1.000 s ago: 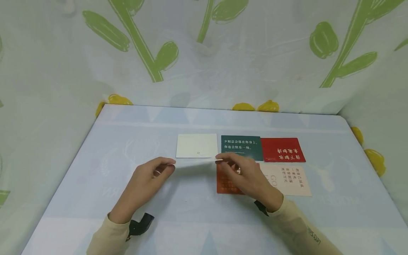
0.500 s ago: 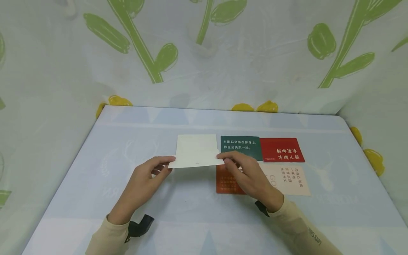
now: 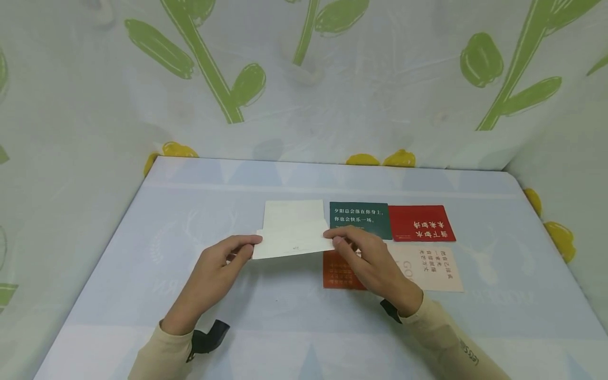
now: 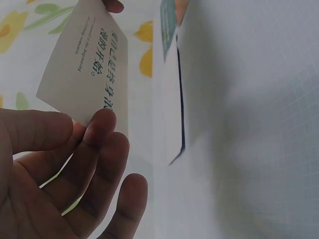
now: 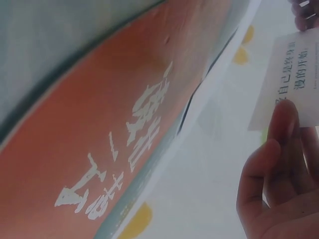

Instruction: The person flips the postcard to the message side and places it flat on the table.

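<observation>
A white postcard (image 3: 292, 244) is held above the table between both hands. My left hand (image 3: 220, 268) pinches its left end between thumb and fingers, and my right hand (image 3: 372, 264) pinches the right end. The face toward the head camera is nearly blank, with a small mark near its lower edge. In the left wrist view, dark printed characters show on the other face of the postcard (image 4: 84, 59). Just behind it lies another white card (image 3: 293, 214), its near part hidden by the held one.
Right of the white card lie a green card (image 3: 359, 215) and a red card (image 3: 421, 224). Nearer are an orange card (image 3: 339, 272), partly covered by the right hand, and a cream card (image 3: 439, 270). A patterned curtain (image 3: 370, 95) rises behind the pale table (image 3: 285, 327).
The postcard was almost edge-on to the head camera a second ago. It has tilted so its white face shows, and its near edge has dropped. Both hands stay in nearly the same place.
</observation>
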The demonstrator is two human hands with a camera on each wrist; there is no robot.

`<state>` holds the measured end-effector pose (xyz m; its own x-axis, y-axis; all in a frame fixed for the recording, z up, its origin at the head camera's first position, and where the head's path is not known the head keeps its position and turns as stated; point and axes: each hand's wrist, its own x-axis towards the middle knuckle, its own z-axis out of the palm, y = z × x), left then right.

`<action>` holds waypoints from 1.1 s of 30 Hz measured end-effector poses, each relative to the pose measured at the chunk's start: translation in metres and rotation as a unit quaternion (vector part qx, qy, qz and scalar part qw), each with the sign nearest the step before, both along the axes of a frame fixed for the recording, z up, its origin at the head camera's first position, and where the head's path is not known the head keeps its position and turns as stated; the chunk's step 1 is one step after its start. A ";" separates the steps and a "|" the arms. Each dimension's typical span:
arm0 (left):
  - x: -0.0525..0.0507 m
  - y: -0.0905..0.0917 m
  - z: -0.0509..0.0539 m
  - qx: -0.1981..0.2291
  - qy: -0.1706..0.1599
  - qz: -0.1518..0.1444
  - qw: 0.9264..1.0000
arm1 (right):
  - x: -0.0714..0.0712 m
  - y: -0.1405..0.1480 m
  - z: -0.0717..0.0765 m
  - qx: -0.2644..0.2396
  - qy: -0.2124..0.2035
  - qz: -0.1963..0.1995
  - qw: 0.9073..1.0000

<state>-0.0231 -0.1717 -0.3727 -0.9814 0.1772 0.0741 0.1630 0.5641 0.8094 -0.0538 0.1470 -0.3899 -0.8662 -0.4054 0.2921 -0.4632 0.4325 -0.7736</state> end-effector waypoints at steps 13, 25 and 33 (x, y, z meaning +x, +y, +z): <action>-0.003 -0.002 -0.004 -0.013 0.013 -0.004 1.000 | -0.003 -0.005 -0.002 0.030 -0.006 0.000 1.000; -0.003 -0.002 -0.010 -0.033 0.006 -0.003 0.999 | -0.006 -0.008 -0.002 0.036 -0.025 0.013 0.999; -0.003 -0.002 -0.012 -0.066 0.006 -0.008 0.998 | -0.008 -0.009 -0.003 0.051 -0.041 0.030 0.997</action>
<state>-0.0263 -0.1740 -0.3845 -0.9775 0.2015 0.0616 0.1825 0.6634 0.7257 -0.0613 0.1377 -0.3925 -0.8582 -0.4821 0.1762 -0.4287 0.4846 -0.7625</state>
